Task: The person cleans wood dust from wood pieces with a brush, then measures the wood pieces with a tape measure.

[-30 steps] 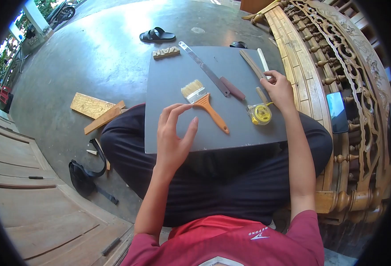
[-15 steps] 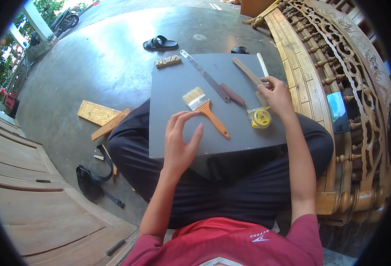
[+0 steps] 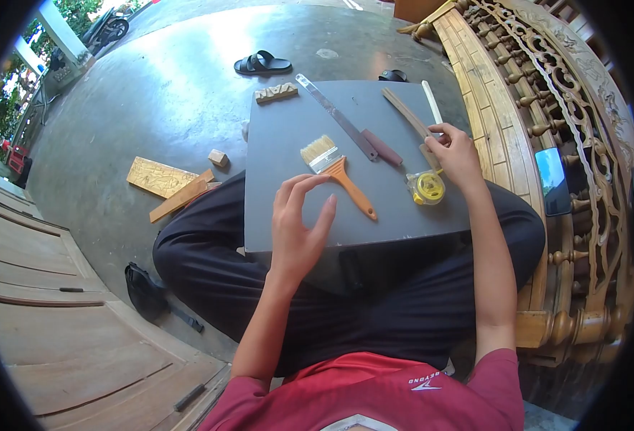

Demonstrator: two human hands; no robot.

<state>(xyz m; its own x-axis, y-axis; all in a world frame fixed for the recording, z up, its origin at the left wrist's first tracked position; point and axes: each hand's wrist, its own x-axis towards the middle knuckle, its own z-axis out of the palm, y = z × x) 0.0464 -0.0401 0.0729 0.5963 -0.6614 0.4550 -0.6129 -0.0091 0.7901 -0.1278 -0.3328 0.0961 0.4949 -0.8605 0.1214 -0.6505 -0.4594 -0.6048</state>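
My left hand (image 3: 297, 226) is open over the near left part of the grey board (image 3: 277, 172), thumb and fingers spread. Its fingertips overlap the orange handle of a paintbrush (image 3: 346, 185) with pale bristles. At the board's right side, my right hand (image 3: 457, 158) is closed in a pinch at the near end of a brown wooden strip (image 3: 403, 109). Just below that hand lies a yellow tape measure (image 3: 428, 188) in a clear case. A handsaw (image 3: 346, 123) with a dull red handle lies across the middle. Carved wooden letters (image 3: 277, 93) stand at the far left corner.
A white stick (image 3: 432, 103) lies at the board's far right edge. On the floor to the left are wooden boards (image 3: 160, 177), a small wood block (image 3: 218, 157) and a black bag (image 3: 145, 294). A wooden bench (image 3: 491, 118) holding a phone (image 3: 552, 181) runs along the right.
My left knee has shifted outward to the left, hiding more of the bag and its strap. The small wood block now shows beside it. Both hands keep nearly the same pose.
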